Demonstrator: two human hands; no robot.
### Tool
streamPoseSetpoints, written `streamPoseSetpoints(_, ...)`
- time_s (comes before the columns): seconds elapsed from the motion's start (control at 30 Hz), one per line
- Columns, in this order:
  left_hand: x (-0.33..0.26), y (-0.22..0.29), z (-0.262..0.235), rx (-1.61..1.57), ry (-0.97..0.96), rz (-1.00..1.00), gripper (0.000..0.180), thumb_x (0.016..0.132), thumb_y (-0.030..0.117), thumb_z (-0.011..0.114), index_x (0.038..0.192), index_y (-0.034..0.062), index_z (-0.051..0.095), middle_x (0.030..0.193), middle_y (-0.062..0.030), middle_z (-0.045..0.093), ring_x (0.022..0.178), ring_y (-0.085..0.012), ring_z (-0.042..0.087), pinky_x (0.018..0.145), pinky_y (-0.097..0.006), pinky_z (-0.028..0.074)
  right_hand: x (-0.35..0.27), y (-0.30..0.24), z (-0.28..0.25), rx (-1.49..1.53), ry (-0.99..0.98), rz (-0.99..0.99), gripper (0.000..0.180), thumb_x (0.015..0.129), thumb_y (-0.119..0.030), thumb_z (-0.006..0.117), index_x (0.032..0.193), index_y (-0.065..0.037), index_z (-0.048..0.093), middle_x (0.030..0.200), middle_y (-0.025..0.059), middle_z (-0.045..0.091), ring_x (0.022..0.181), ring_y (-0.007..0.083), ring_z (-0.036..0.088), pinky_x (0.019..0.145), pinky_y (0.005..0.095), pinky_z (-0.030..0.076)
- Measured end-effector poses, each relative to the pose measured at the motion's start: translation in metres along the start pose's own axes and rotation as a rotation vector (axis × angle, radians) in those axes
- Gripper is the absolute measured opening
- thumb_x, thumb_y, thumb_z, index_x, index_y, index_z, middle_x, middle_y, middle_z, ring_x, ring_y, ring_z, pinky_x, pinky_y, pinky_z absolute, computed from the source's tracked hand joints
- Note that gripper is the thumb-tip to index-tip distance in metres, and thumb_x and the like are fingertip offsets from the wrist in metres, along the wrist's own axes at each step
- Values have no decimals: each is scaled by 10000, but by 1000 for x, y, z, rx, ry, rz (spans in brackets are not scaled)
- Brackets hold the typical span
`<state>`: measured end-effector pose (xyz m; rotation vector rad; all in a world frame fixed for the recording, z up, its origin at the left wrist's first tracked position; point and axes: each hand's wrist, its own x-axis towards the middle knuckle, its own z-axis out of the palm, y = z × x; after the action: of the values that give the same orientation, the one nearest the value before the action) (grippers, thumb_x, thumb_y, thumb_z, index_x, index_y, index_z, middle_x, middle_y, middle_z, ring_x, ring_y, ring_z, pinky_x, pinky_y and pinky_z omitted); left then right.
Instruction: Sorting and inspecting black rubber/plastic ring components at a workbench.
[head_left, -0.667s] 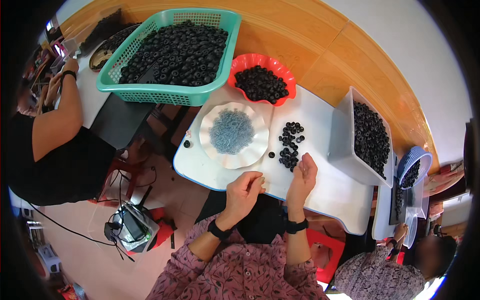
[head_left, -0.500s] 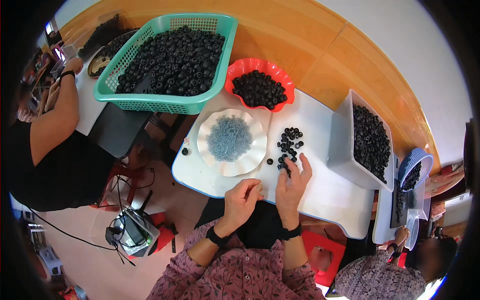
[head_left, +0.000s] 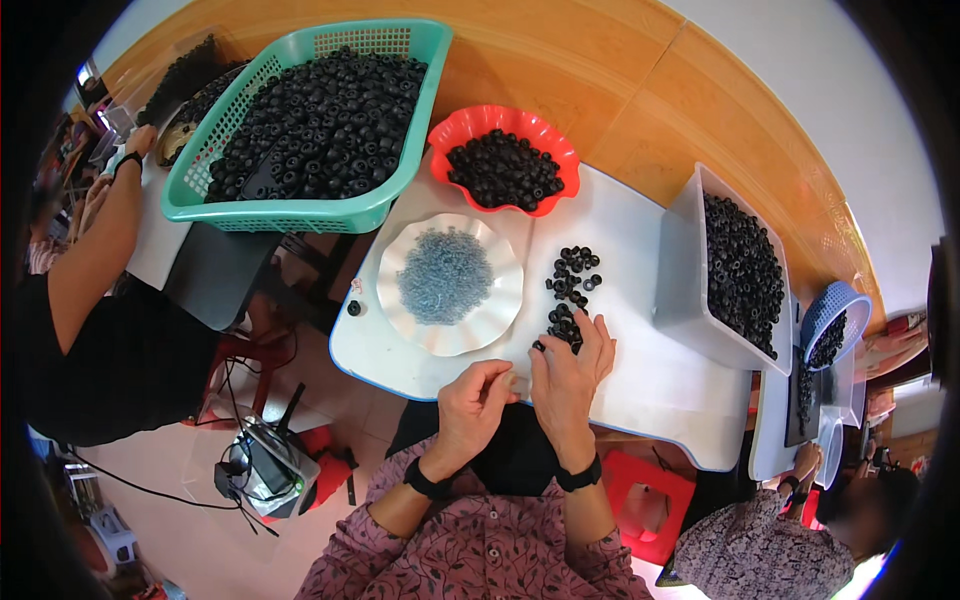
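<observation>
My left hand [head_left: 472, 408] is closed in a pinch over the table's front edge; whatever sits between thumb and forefinger is too small to make out. To its right, my right hand [head_left: 568, 388] reaches over the front of a loose group of black ring-shaped pieces [head_left: 574, 262]. One black ring [head_left: 539, 346] shows at its thumb and forefinger tips, and its other fingers cover part of the group. Left of the group stands a white wavy-rimmed plate [head_left: 396, 326] holding a mound of small clear bluish pieces [head_left: 444, 275].
A red scalloped bowl [head_left: 566, 158] of black pieces stands behind the plate. Beside it is a green basket [head_left: 432, 90] full of them; a grey bin [head_left: 682, 285] holds more at right. A lone black ring [head_left: 354, 308] lies near the left edge. Co-workers sit on both sides.
My right hand has moved down and left, nearer my left hand. The single black ring beside the group has left its spot, and one now shows at my right fingertips. The view has shifted slightly.
</observation>
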<state>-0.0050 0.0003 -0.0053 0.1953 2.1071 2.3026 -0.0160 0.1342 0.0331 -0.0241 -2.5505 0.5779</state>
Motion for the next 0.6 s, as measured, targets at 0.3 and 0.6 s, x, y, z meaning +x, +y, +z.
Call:
streamPoseSetpoints(0.3, -1, 4, 0, -1, -16, -43, 167, 938, 50, 570, 1082, -33, 584, 884, -96, 678, 761, -127, 688, 631, -208, 542, -4, 14, -15, 29, 51, 64, 255, 754, -9, 661, 1003, -67, 666, 1293, 190, 453, 1292, 416, 342, 1071, 545, 219)
streamPoseSetpoints(0.6, -1, 3, 1, -3, -16, -66, 169, 936, 50, 577, 1081, -35, 582, 881, -92, 675, 762, -130, 689, 662, -214, 552, 5, 27, -11, -17, 93, 62, 227, 759, 14, 654, 974, -56, 673, 1265, 186, 471, 1272, 408, 363, 1055, 526, 258)
